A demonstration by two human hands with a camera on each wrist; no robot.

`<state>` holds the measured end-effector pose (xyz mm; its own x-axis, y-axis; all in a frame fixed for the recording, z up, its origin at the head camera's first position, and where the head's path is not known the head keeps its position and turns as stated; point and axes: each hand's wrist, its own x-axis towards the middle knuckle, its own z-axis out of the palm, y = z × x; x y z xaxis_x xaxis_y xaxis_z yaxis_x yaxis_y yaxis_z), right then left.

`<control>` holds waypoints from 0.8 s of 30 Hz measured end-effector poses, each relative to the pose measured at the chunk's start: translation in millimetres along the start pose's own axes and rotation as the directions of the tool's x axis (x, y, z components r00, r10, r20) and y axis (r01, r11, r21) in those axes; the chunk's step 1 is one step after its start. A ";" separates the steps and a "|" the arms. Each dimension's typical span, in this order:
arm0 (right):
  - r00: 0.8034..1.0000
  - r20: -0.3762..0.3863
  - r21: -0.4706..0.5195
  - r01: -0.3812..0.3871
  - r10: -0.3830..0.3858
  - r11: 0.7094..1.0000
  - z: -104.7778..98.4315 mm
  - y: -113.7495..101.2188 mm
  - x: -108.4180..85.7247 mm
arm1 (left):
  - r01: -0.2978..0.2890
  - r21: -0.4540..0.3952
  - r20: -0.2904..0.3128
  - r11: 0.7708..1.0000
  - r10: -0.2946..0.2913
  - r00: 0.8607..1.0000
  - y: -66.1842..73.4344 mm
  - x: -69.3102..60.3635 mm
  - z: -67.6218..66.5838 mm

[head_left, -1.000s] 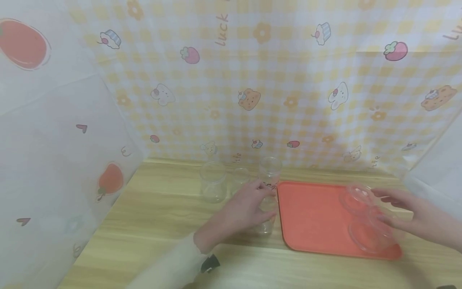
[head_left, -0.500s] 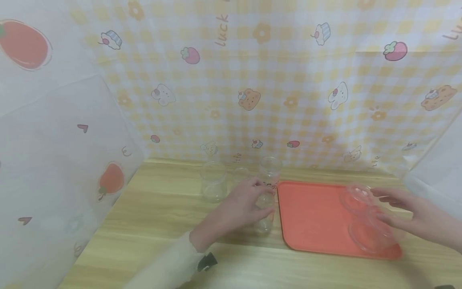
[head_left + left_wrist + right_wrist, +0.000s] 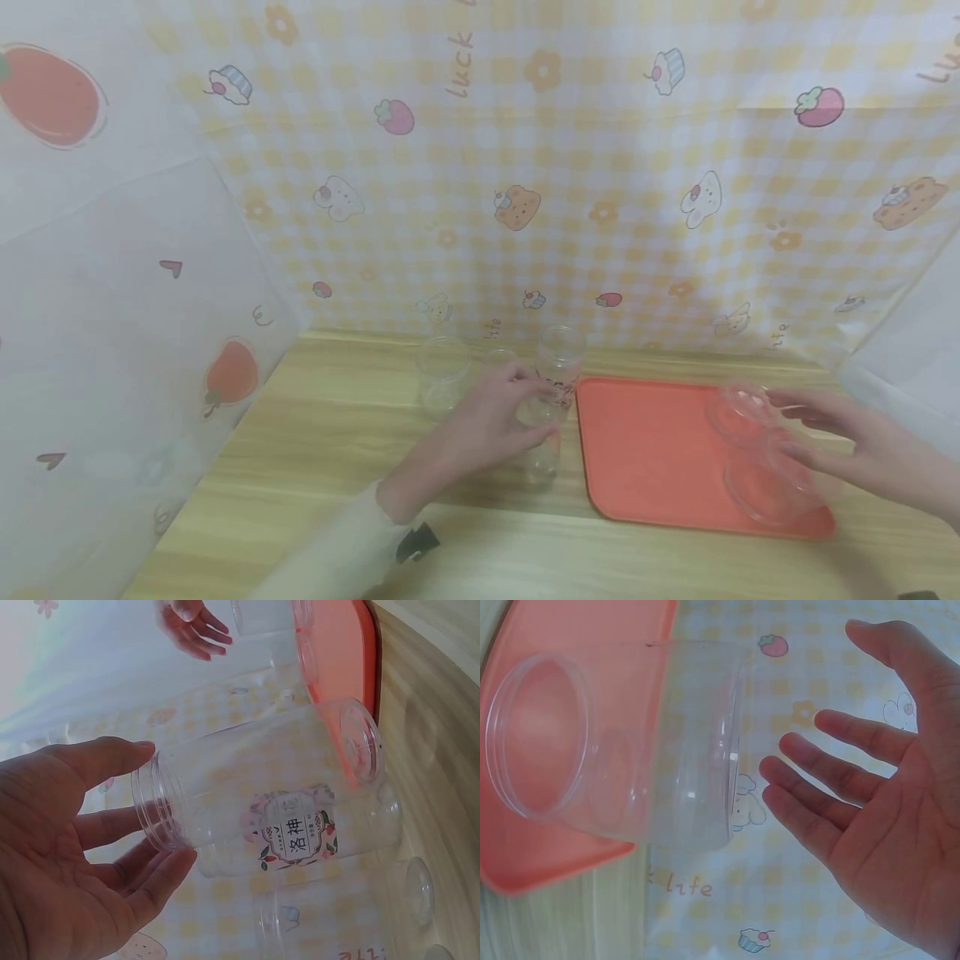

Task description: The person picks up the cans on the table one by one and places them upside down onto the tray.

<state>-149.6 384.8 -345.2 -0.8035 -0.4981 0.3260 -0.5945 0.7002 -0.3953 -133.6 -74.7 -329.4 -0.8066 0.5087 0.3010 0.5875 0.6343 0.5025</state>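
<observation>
By the rim of its mouth, my left hand (image 3: 480,425) grips a clear plastic jar (image 3: 542,462), which stands upright left of the orange tray (image 3: 660,458). Thumb and fingertips lie on opposite sides of that rim in the left wrist view. Right behind it is a clear jar with a flowered label (image 3: 296,832). Clear jars (image 3: 768,487) also sit at the tray's right side. My right hand (image 3: 862,437) is beside them, its fingers spread; the right wrist view shows a gap between its fingertips and the nearest jar (image 3: 660,742).
A wide clear jar (image 3: 442,379) and a smaller one (image 3: 501,360), partly hidden by my left hand, stand at the back of the wooden table (image 3: 322,450). A checked cloth (image 3: 600,167) hangs behind the table.
My left hand and the jar it grips have shifted a little to the left, away from the tray. The right hand has hardly moved.
</observation>
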 end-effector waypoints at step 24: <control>0.994 0.019 0.116 -0.106 0.105 0.988 4.7 -10.0 6.8 | 0.025 -0.202 -0.183 0.979 -0.063 0.981 -19.6 -14.2 -1.8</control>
<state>-149.3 372.0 -343.1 -0.8617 -0.4319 0.2663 -0.5055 0.6847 -0.5250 -133.7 -95.4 -342.0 -0.8403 0.3524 0.4119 0.5417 0.5160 0.6636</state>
